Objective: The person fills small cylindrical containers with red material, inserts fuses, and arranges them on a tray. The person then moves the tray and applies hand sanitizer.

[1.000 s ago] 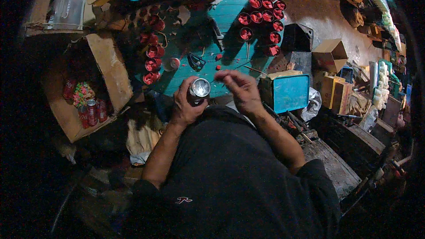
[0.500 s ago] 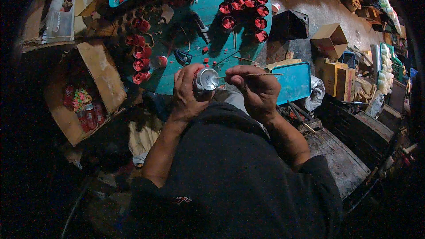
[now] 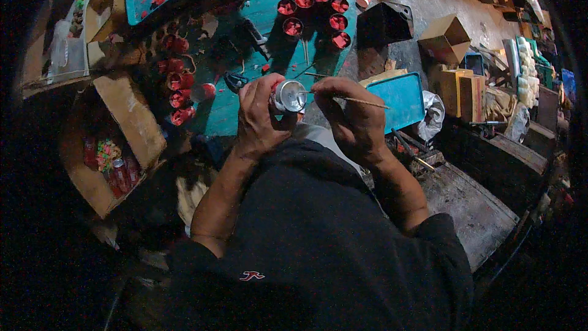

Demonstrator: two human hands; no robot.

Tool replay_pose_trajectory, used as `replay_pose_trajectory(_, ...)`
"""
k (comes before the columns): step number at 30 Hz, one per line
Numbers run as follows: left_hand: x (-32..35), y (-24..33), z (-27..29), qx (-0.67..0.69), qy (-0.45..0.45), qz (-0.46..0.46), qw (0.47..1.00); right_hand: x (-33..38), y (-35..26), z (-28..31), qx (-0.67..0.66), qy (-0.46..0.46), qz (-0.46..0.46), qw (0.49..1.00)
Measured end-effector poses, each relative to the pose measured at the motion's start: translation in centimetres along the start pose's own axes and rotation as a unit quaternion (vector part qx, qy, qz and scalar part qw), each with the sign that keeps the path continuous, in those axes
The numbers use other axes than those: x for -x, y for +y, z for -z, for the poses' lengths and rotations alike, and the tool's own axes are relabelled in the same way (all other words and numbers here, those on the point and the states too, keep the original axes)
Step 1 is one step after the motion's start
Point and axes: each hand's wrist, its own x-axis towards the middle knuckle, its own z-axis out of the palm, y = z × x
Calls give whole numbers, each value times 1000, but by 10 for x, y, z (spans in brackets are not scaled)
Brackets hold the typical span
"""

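Wrapped round a red drink can, my left hand holds it with the silver end turned up toward me. A thin, pale, stick-like strand is pinched between the thumb and fingers of my right hand. Its front tip points left to the rim of the silver end; whether it touches or goes in, I cannot tell. Both hands are above my lap at the near edge of the green table. On that table, beyond my left hand, lies a dark-handled tool.
Several round containers of red pieces stand at the table's far right. Red cans line its left side. A blue tray of red bits is at the back. To the left is a cardboard box with cans; a blue tray lies right.
The surroundings have shifted left and slightly up in the view. The strand's tip is now closer to the can's silver end. Both hands keep their holds.
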Motion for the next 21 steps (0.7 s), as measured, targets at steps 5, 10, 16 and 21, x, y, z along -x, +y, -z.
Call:
replay_pose_trajectory(5, -7, 5, -10, 11, -9, -9, 1000, 5, 5, 6, 34, 19, 70, 997)
replay_pose_trajectory(10, -12, 10, -9, -10, -29, -9, 999, 6, 9, 12, 29, 23, 98, 994)
replay_pose_trajectory(16, -18, 9, -13, 11, -23, -10, 1000, -2, 13, 13, 84, 31, 147, 985)
replay_pose_trajectory(21, -23, 10, -13, -5, -13, -28, 1000, -9, 13, 17, 104, -3, 176, 979)
